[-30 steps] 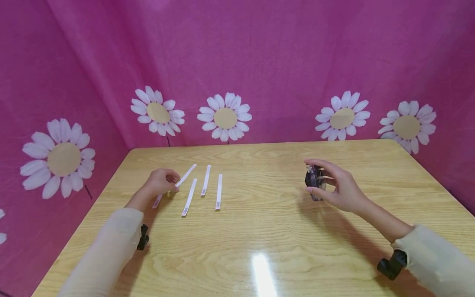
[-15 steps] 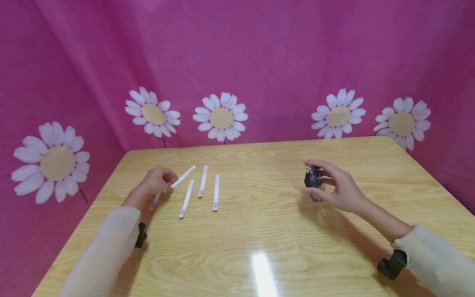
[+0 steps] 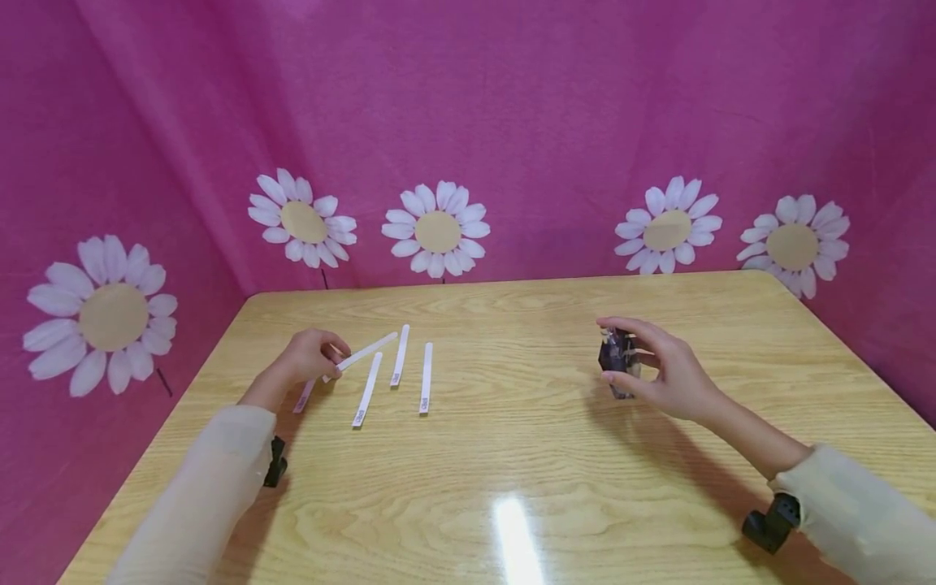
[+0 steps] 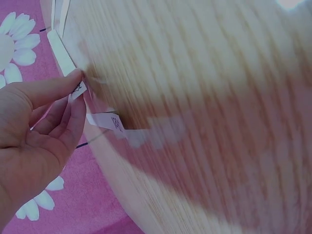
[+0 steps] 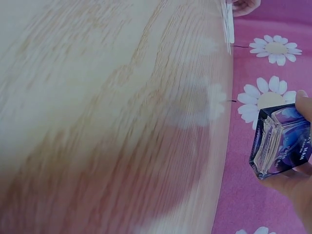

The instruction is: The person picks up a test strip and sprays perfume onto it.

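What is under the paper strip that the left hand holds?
The strip is lifted; its far end hangs over the wooden table. Another strip lies under the left hand, partly covered by it.

No lettering can be read for certain. The paper strips [image 3: 426,376] near the table's [image 3: 512,455] left edge each carry a small dark print at the near end, too small to make out, and the strip pinched in the left hand [image 4: 34,131] shows blurred marks. The dark glass bottle [image 5: 280,146] held by the right hand [image 3: 669,374] bears pale lettering, its letters unclear.
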Demonstrator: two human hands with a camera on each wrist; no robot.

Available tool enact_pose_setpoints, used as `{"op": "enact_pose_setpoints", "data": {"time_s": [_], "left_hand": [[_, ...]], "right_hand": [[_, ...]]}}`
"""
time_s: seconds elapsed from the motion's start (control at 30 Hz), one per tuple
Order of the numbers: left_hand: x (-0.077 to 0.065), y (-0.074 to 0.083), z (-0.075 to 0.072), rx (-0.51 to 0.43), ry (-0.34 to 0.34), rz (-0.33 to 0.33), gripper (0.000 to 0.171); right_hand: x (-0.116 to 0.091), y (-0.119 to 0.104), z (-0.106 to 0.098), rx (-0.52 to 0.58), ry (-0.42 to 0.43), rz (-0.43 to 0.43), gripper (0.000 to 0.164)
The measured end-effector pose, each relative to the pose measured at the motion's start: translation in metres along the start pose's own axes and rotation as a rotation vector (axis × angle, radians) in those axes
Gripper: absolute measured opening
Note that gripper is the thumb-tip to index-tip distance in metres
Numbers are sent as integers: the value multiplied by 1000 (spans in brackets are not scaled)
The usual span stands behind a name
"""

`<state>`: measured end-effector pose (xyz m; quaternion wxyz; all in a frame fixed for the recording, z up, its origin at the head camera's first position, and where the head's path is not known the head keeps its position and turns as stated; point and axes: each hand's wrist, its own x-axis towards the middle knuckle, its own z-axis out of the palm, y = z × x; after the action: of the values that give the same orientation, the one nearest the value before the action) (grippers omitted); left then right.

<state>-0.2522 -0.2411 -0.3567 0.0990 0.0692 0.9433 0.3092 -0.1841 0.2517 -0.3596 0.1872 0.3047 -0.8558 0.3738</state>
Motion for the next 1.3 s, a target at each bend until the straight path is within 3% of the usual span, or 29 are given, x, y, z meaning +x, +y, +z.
{"op": "enact_pose_setpoints", "data": {"time_s": [0.43, 0.7, 0.93, 1.3], "left_hand": [[-4, -1, 0, -5, 66, 108, 26], [-12, 12, 5, -89, 108, 115, 27], [-11, 20, 9, -200, 72, 64, 31], [-9, 39, 21, -281, 31, 121, 32]], "right_hand": [[3, -5, 6, -16, 14, -35, 69], [10, -7, 4, -4, 42, -14, 67], [15, -8, 3, 9, 60, -5, 66], [22, -9, 7, 19, 52, -1, 64]]}}
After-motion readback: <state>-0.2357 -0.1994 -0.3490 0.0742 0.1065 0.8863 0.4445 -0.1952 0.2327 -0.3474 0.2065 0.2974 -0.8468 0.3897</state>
